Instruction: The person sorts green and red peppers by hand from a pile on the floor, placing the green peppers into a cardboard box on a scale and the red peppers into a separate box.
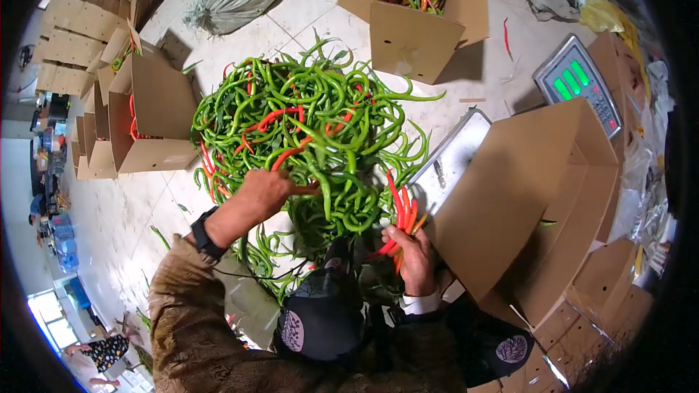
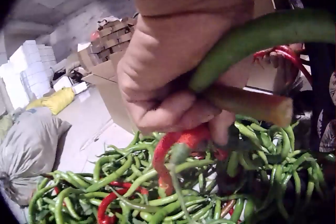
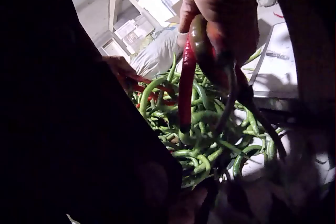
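Two hands at the floor heap of long green chilli peppers [image 1: 320, 116]. Left hand [image 1: 266, 191] curls round a single red chilli [image 2: 181, 141] lying in the heap. Right hand [image 1: 416, 258] clutches a bunch of red-orange chillies [image 1: 402, 215] just beside it. Judged step: picking out reds. The next move calls for a clean pull, as tangled greens may drag along.

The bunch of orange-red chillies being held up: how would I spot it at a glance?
Find the big heap of long green chilli peppers. At its near right edge, beside the flat metal scale pan, the right hand grips a fan of orange-red chillies. It alone is all orange-red and bunched upright; the heap is mostly green.
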Tool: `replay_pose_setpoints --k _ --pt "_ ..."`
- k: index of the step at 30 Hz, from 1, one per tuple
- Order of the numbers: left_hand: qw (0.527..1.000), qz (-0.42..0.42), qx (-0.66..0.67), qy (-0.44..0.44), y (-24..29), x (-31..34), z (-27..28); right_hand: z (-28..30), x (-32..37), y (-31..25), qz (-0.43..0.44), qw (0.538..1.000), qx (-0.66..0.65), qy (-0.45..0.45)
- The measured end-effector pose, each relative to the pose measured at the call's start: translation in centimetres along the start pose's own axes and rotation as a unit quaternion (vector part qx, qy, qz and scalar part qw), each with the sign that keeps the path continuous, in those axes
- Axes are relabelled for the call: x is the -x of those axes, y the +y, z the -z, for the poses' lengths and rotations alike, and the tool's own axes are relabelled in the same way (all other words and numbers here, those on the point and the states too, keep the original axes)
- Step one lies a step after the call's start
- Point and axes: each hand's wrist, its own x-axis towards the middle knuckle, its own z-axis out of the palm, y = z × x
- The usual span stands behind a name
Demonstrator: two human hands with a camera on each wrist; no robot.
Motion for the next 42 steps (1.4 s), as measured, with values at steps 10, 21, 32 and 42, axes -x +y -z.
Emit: replay_pose_setpoints --k 10,21,32,42 --pt "0.938 0.052 0.340 0.042 -4.5 10.0 7.9 -1.0 3.8 -3.3 0.069 0.997 -0.013 -0.041" --pt "0.742 0.102 0.654 0.107 -4.7 18.2 6.4 -1.5 6.8 -4.5 0.091 0.993 -0.003 -0.075" --pt "0.705 -0.056 0.690 0.155 6.0 17.3 13.3 -8.2 14.8 -12.8 0.195 0.956 -0.049 -0.213" --pt "0.603 -0.018 0.796 0.060 14.7 17.2 8.9 -4.4 18.6 -14.3 0.213 0.963 0.012 -0.167"
